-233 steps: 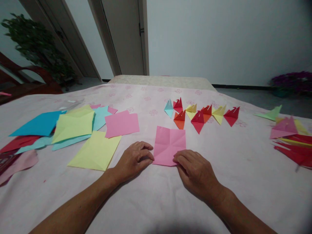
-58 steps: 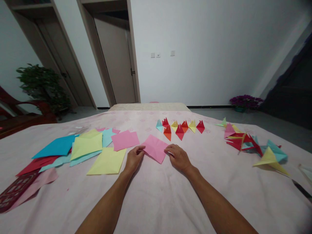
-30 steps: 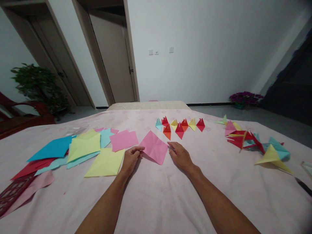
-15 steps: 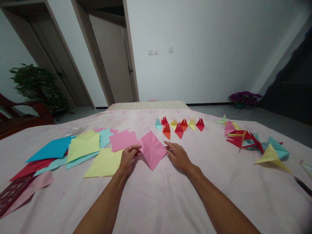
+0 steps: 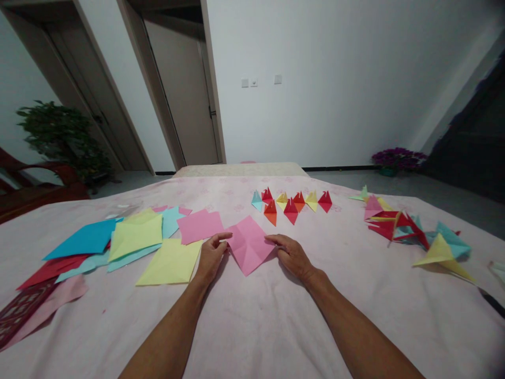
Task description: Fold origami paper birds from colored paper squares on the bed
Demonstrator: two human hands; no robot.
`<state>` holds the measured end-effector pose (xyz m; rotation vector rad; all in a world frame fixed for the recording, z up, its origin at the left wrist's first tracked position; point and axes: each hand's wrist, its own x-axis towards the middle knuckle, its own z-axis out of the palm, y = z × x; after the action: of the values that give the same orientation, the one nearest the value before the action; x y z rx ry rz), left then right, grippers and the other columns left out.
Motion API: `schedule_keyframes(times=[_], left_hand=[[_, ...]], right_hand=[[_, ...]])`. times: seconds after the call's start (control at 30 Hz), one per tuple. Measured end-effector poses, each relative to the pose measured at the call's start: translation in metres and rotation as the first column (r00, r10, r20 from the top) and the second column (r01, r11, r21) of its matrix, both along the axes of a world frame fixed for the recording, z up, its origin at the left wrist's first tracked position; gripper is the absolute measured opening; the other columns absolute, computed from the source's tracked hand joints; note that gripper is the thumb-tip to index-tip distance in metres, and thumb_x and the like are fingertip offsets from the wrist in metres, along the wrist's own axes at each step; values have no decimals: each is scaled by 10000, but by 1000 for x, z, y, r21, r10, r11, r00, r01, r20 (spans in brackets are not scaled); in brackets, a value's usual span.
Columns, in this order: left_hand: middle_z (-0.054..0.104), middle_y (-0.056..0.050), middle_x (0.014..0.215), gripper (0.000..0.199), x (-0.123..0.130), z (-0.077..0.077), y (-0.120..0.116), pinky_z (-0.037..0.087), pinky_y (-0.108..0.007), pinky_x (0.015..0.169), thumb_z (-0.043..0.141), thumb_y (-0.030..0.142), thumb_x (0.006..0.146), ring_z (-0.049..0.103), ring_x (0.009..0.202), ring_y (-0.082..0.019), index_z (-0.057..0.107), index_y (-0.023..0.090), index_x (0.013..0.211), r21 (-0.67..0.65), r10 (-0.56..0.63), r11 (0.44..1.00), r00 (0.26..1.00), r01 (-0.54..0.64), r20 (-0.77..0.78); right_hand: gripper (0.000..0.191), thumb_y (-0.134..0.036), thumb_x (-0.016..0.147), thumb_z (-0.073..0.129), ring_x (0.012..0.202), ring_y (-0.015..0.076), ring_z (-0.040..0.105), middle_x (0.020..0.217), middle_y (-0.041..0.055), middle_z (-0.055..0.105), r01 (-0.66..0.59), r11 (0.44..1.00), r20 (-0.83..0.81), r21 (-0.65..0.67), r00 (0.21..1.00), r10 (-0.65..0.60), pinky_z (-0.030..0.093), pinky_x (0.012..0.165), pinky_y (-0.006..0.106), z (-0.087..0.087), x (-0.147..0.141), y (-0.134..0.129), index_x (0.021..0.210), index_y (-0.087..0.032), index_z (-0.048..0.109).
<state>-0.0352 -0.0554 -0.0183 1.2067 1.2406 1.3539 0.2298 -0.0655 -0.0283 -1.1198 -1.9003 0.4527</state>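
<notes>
A creased pink paper square point(image 5: 248, 246) is held in a diamond position over the cloth, one corner toward me. My left hand point(image 5: 214, 255) pinches its left corner between thumb and fingers. At the right corner, my right hand point(image 5: 290, 255) grips the paper the same way. Just beyond my left hand lies another pink sheet point(image 5: 200, 226), and a yellow sheet point(image 5: 169, 263) rests to the left of that hand. Several small folded paper birds, among them a red one point(image 5: 291, 210), stand behind the held paper.
Blue paper point(image 5: 82, 239), yellow paper point(image 5: 136, 234) and red sheets overlap on the left of the pink tablecloth point(image 5: 252, 326). On the right lies a pile of folded shapes, including a yellow one point(image 5: 442, 253). A dark object point(image 5: 491, 301) is at the right edge.
My right hand has closed from spread fingers onto the paper's right corner. The pink paper's side corners are now lifted and bent slightly. My left hand keeps its hold.
</notes>
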Motion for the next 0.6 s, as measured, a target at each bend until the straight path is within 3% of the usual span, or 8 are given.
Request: schedule_keyframes(times=[0.4, 0.6], left_hand=[[711, -39, 802, 394, 2, 2, -1, 442, -212, 598, 660, 275, 690, 587, 631, -113, 726, 155, 1059, 36, -35, 999, 999, 36, -28], [688, -38, 785, 409, 3, 4, -3, 461, -229, 634, 671, 301, 735, 577, 641, -114, 712, 144, 1110, 42, -138, 989, 990, 139, -32]], right_hand=[[405, -75, 744, 527, 961, 193, 674, 1022, 32, 724, -18, 997, 7, 73, 1000, 18, 557, 880, 358, 8, -8, -7, 1050, -258, 720], [377, -73, 765, 528, 955, 186, 675, 1017, 33, 726, -29, 995, 13, 99, 1000, 28, 552, 885, 352, 9, -8, -7, 1040, -251, 716]])
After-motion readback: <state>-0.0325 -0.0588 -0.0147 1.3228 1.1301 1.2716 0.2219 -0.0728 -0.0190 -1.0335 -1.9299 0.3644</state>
